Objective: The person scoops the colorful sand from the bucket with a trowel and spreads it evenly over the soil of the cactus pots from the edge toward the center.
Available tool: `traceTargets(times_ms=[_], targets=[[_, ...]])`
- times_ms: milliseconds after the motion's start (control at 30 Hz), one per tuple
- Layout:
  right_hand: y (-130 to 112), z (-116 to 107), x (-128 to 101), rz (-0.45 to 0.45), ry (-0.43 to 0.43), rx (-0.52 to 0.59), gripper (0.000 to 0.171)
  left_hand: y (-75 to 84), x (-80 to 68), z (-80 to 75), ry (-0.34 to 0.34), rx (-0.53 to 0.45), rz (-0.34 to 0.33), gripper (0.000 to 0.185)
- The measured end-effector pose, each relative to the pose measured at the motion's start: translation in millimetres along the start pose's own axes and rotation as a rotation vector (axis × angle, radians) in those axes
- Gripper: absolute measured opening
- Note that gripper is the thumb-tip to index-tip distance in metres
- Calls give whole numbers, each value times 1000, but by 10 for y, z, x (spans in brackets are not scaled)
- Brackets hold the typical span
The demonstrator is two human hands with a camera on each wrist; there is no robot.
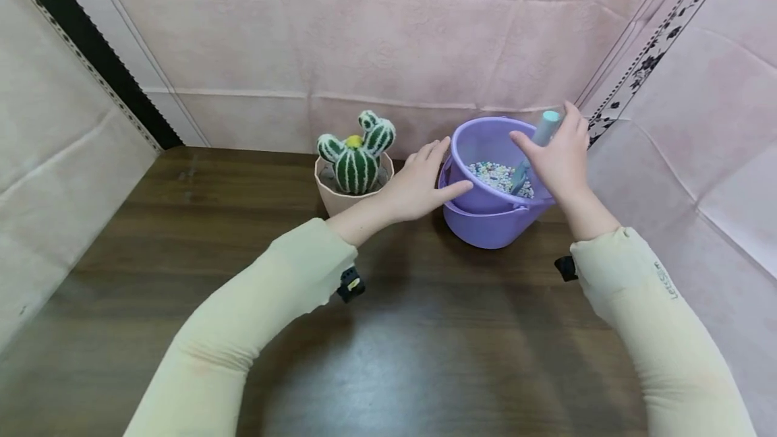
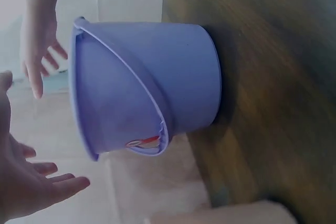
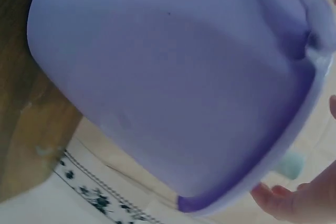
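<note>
A round purple plastic bucket [image 1: 494, 218] stands upright toward the far right of the dark wooden bench [image 1: 388, 329], close to the pink padded wall [image 1: 364, 32]. It holds a layer of small white and pale-coloured pebbles [image 1: 494, 176], and its thin purple carrying handle [image 1: 485, 206] hangs folded down along the front of the rim, out of the way of the opening.

The right hand [image 1: 561, 157] is over the bucket's right rim, its fingers curled round the pale teal handle of a small scoop [image 1: 534, 150]. The scoop slants down into the bucket with its working end among the pebbles, a grip that suits digging. Whether the blade is loaded cannot be told.

The left hand [image 1: 421, 184] is released, with fingers straight and slightly spread. It lies against the bucket's left side, the thumb just under the rim, seemingly to steady the light bucket against the push of the scoop. In the left wrist view the same fingers [image 2: 58, 182] are splayed beside the bucket wall [image 2: 157, 72].

Just left of that hand, a beige pot with a green-and-white striped plush cactus [image 1: 357, 160] stands upright, near the bucket but apart from it, within easy reach of the scoop.
</note>
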State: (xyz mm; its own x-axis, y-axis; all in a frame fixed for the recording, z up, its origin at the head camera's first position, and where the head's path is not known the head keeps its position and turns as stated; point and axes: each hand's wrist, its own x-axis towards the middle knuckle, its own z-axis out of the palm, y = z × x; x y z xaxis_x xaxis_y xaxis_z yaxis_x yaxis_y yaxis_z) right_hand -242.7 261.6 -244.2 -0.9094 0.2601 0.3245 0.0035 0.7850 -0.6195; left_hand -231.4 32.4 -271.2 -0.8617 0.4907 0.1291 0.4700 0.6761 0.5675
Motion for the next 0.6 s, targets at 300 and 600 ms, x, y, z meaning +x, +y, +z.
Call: traceTargets(times_ms=[300, 600], targets=[[238, 43, 239, 219, -119, 62, 78, -38, 423, 206, 70, -385, -218, 84], [332, 17, 401, 206, -84, -133, 49, 6, 644, 314, 150, -762, -313, 71]])
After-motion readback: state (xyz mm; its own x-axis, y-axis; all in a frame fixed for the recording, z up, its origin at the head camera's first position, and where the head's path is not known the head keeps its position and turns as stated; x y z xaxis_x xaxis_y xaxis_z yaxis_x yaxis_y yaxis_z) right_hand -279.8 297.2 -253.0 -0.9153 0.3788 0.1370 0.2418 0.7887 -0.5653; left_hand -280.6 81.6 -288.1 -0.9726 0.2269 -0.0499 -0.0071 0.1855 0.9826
